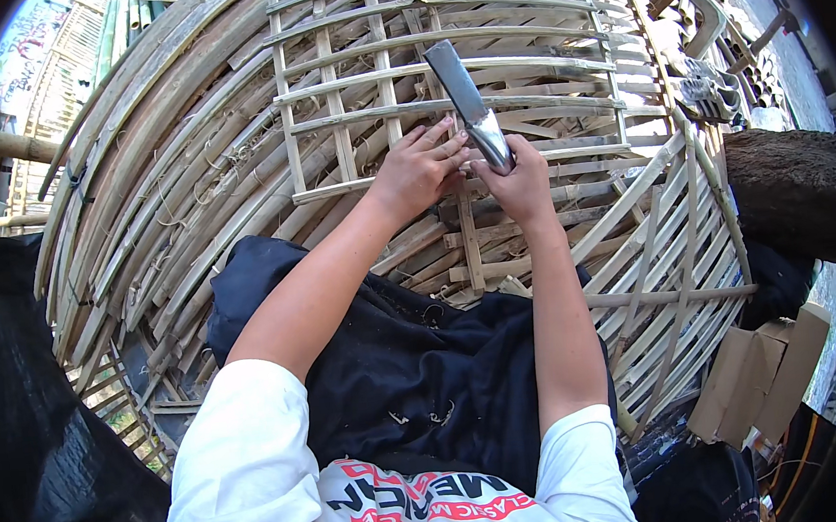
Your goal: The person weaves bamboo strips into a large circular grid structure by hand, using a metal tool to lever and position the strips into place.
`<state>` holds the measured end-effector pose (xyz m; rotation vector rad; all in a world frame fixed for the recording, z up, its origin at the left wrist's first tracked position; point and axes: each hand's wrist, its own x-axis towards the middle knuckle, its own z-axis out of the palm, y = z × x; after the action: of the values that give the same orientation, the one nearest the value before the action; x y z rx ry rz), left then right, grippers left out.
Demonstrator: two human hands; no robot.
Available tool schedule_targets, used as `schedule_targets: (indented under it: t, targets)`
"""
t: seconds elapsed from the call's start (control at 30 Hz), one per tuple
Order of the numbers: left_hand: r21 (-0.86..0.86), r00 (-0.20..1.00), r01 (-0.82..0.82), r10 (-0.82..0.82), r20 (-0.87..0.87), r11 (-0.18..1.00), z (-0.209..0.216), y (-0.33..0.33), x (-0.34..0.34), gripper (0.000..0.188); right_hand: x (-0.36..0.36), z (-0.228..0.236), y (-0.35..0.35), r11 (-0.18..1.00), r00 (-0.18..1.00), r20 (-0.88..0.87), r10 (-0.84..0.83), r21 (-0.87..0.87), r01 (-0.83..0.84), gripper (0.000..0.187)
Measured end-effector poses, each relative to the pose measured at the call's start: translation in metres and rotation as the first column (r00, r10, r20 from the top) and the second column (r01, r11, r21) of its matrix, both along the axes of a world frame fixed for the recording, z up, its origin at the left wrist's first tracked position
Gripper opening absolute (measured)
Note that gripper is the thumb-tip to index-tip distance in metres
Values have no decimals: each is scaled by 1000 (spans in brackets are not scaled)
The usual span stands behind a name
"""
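Note:
A lattice of pale bamboo slats [386, 74] lies in front of me, with long crosspieces over upright strips. My left hand [419, 173] is closed at its near edge, fingers pressed on an upright bamboo slat [471, 242] that runs down toward my lap. Beside it, my right hand [518, 182] grips a broad-bladed metal knife [461, 86] low down, by its rounded metal handle. The blade points up and away, slightly left, above the lattice. Both hands' fingertips are close together, and the slat is partly hidden beneath them.
A big stack of curved bamboo strips [151, 179] fills the left and middle. Another woven bamboo panel [669, 271] stands to the right, near a dark log [787, 188] and an open cardboard box [756, 377]. Dark cloth [396, 361] covers my lap.

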<state>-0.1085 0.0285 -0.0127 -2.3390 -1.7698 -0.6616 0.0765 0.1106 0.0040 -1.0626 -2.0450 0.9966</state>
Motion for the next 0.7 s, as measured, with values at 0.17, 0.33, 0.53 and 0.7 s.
schedule_targets:
  t: [0.17,0.33,0.53,0.7]
  targets:
    - [-25,1000,-14,14,-4,1000,0,-5,-2,32,25,42,-38,996,997,-16,-82,-48,81,31]
    - [3,1000,-8,8,16,1000,-5,-3,-1,32,88,45,-100,987,960,276,-52,-132,91,37]
    - [-12,1000,-13,13,24,1000,-7,-1,1,34,98,10,-122,997,925,375,-62,-12,72,39]
    - [-23,999,-18,18,30,1000,-6,-1,0,37,80,1,-117,993,872,477,-114,47,104,37]
